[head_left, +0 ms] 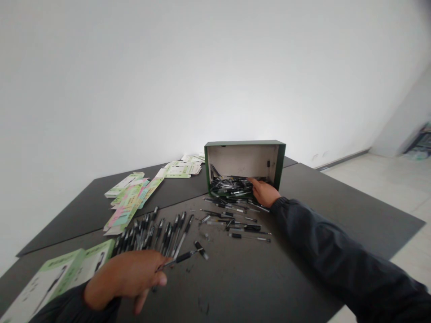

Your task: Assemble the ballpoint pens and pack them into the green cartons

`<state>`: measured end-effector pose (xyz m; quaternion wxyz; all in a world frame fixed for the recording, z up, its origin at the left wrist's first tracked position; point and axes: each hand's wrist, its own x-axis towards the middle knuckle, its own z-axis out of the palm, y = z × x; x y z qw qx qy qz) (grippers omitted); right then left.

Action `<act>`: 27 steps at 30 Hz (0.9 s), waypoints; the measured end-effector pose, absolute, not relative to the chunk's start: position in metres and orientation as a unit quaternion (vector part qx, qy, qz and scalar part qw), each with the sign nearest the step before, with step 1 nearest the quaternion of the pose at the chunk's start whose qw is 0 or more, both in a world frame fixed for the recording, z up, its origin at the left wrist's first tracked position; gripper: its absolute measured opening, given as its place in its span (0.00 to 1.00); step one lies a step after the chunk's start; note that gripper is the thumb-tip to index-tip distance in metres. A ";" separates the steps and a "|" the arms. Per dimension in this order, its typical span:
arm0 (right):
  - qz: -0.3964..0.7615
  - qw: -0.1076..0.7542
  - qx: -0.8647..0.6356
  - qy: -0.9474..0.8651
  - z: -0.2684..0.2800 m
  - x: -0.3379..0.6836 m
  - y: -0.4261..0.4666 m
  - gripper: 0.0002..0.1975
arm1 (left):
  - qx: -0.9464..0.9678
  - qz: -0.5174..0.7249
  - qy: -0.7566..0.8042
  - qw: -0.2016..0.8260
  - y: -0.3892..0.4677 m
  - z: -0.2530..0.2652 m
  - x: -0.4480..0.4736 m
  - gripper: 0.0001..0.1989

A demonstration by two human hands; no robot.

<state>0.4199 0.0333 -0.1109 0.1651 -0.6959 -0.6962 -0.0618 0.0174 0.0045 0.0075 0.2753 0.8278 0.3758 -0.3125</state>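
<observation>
Black pen [183, 257], and it sits at eight o'clock, pinched narrow between the fingers of the left hand [134, 273]! That hand comes in low, back facing up, the pen slanting out between two and three o'clock. Its tip is right at a single loose cap [201, 250]; touching or not, I can't tell.

Over to two o'clock: the right hand [266, 194], arm stretched long in its dark sleeve, fingers dipping into a pile of pens [229, 186]. Gripping one? Can't tell from here.

Now the count! One green box [245, 143], one o'clock, standing on its side, mouth toward us, pile inside. Loose pens [251, 237] spill before it, too tangled to number. At nine, a bunch of pens [147, 233], overlapping, again beyond counting. Two printed boxes [47, 278] between eight and nine. Flattened cartons [180, 168] overlap from ten to eleven, all on one dark surface [256, 278].
</observation>
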 end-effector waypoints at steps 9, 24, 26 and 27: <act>-0.044 0.138 -0.680 -0.719 -0.101 0.415 0.026 0.19 | 0.819 -0.323 0.381 0.281 0.006 0.006 0.016 0.15; -0.134 0.203 -0.652 -0.718 -0.085 0.420 0.016 0.12 | 0.824 -0.324 0.379 0.269 0.002 0.011 0.019 0.16; -0.197 0.241 -0.651 -0.692 -0.079 0.423 0.012 0.10 | 0.826 -0.320 0.377 0.270 0.002 0.011 0.019 0.15; -0.234 0.272 -0.653 -0.666 -0.076 0.425 0.010 0.09 | 0.826 -0.319 0.378 0.270 0.002 0.011 0.019 0.15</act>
